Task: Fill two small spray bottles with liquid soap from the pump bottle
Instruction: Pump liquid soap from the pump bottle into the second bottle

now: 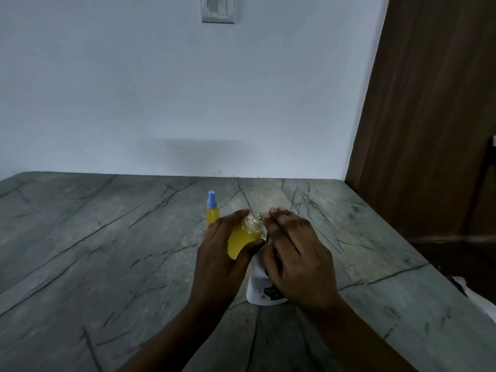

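Note:
My left hand (218,260) grips a small clear spray bottle (243,238) with no cap on, tilted, holding yellow liquid. Its open neck sits against the spout (260,216) of the white pump bottle (259,287), which stands on the counter below. My right hand (298,257) lies flat over the pump head, fingers straight, hiding most of it. A second small spray bottle (212,212), with a blue spray cap and yellow liquid inside, stands upright just behind my left hand.
The grey marbled counter (107,251) runs to a white wall at the back. A brown wooden door (429,116) stands at the right, past the counter's edge. Something white (480,299) lies at the right edge. A switch plate (218,9) hangs high on the wall.

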The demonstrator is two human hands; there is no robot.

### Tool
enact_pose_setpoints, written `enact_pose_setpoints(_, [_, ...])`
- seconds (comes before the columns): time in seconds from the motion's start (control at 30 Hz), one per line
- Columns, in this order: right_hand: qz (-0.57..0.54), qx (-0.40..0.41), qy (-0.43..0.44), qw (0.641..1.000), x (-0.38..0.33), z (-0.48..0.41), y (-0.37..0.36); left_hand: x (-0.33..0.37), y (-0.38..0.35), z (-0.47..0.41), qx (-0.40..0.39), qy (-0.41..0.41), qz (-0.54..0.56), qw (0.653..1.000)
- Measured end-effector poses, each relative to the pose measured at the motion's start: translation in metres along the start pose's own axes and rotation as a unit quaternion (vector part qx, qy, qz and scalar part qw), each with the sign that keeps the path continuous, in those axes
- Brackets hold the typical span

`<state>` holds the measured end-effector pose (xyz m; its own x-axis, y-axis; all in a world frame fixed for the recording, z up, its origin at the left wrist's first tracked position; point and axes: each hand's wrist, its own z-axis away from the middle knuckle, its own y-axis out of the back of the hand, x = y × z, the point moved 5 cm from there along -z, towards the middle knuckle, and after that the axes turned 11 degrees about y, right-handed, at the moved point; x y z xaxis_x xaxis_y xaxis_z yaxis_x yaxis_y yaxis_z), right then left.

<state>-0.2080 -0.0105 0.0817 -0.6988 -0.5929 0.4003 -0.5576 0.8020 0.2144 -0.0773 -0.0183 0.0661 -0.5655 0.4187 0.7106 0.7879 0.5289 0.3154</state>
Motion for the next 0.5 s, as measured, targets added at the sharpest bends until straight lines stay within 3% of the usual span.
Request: enact_pose_setpoints(0.5, [-0.015, -0.014, -0.013, 1.0, 0.0, -0.007, 0.0, 0.003, 0.004, 0.0, 0.006, -0.001, 0.016, 1.0])
